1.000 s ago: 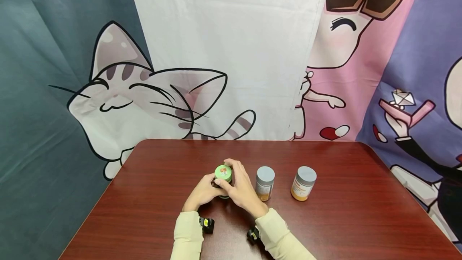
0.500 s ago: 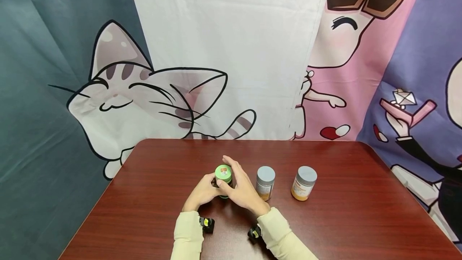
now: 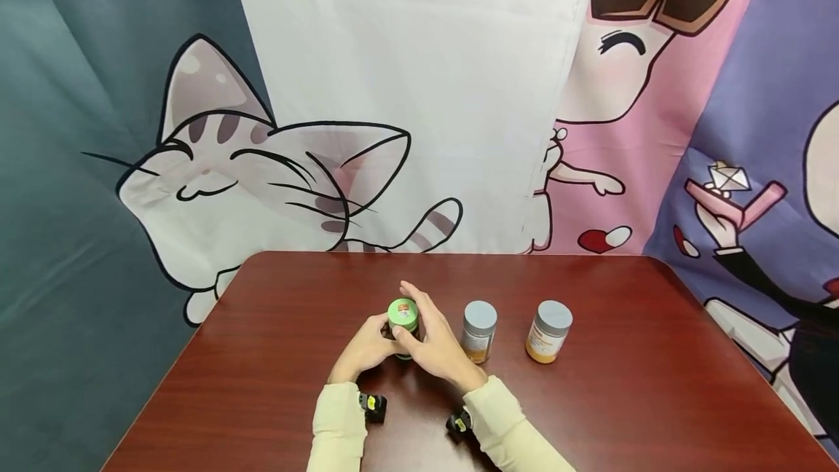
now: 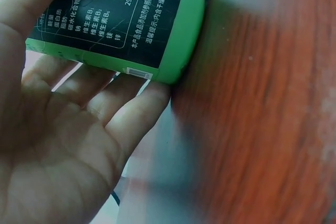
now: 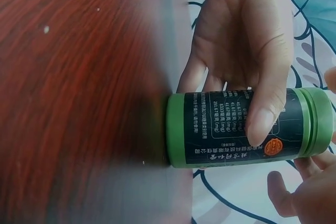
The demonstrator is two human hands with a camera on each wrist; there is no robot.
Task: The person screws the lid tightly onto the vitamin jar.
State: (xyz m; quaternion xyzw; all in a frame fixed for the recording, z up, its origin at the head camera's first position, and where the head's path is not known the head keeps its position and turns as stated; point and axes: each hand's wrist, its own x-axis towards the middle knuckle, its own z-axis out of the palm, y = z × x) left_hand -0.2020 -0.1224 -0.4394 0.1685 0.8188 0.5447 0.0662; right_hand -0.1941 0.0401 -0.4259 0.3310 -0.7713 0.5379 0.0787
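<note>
A green supplement bottle (image 5: 226,129) with a black printed label stands upright on the table between both hands. My left hand (image 3: 362,349) grips its body from the left, with the thumb across the label and the fingers behind, as the left wrist view shows. Around the green lid (image 3: 403,312) is my right hand (image 3: 440,347). Its thumb lies at the lid's near edge and a finger touches the lid's other side in the right wrist view. The right index finger stretches past the lid towards the back. The lid sits on the bottle.
Two grey-lidded bottles stand upright to the right: a nearer one (image 3: 480,330) beside my right hand, and another (image 3: 549,332) farther right. The reddish-brown wooden table (image 3: 275,355) ends at a back edge before a printed cloth backdrop (image 3: 419,93).
My right index finger has stretched slightly farther back past the lid. My left hand stays on the bottle, which has hardly moved. The head view has shifted very slightly.
</note>
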